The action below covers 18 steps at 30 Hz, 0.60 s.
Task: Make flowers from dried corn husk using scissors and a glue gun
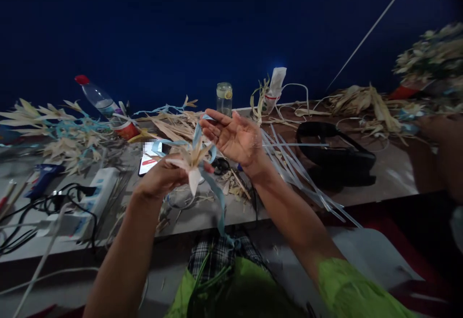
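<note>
Pale flower (pixel 193 165) held up off the tabletop (pixel 392 176)

The left hand (pixel 159 176) has its fingers clamped behind the flower, apparently to leave the petals uncrushed. The right hand (pixel 236 139) is palm-up, its fingers uncurled and thumb apart; blue ribbon (pixel 219 202) runs up to its fingertips, likely so the strip stays off the flower. The petals splay, one pointing down toward the lap; the stem end is hidden, so I can't judge the long axis.

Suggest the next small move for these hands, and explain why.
Perhaps the right hand should draw the blue ribbon snug against the flower: the left hand holds the flower, while the ribbon loops loosely up to the right hand's fingertips and another length hangs below.
</note>
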Available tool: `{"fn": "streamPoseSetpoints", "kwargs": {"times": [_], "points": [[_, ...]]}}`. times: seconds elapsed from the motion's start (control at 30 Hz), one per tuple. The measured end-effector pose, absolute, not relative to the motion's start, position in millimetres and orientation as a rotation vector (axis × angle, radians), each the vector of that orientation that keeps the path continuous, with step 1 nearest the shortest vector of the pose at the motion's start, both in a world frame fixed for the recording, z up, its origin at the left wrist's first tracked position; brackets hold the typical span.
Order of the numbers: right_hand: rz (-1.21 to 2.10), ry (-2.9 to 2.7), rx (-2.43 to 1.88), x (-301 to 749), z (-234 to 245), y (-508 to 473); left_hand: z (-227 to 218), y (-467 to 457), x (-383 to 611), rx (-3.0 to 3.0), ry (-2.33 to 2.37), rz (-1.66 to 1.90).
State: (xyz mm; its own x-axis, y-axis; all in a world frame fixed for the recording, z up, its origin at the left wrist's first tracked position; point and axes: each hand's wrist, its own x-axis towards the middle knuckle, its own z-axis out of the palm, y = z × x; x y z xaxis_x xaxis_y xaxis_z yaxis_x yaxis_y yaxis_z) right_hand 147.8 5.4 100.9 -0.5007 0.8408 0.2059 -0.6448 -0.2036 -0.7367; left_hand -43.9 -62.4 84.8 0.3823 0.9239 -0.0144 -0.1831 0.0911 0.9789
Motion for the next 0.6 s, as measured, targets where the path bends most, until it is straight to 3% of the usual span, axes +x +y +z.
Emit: {"fn": "streamPoseSetpoints", "kwargs": {"times": [0.07, 0.27, 0.43, 0.6], "points": [[1.918, -0.976, -0.327, 149.7, 95.6, 11.7, 85.8, -64.8, -45.2, 1.263, 0.734, 0.933], [2.169, -1.203, -0.565, 150.2, 76.7, -14.1, 108.2, -59.8, -51.0, 1.089, 0.91, 1.573], [2.372, -1.613, -0.405, 145.9, 46.9, -66.8, 110.1, -56.9, -50.0, 1.122, 0.907, 1.575], [2.237, -1.79, -0.849, 161.8, 16.1, -93.2, 114.7, -57.7, -51.4, 1.1, 0.941, 1.592]]}}
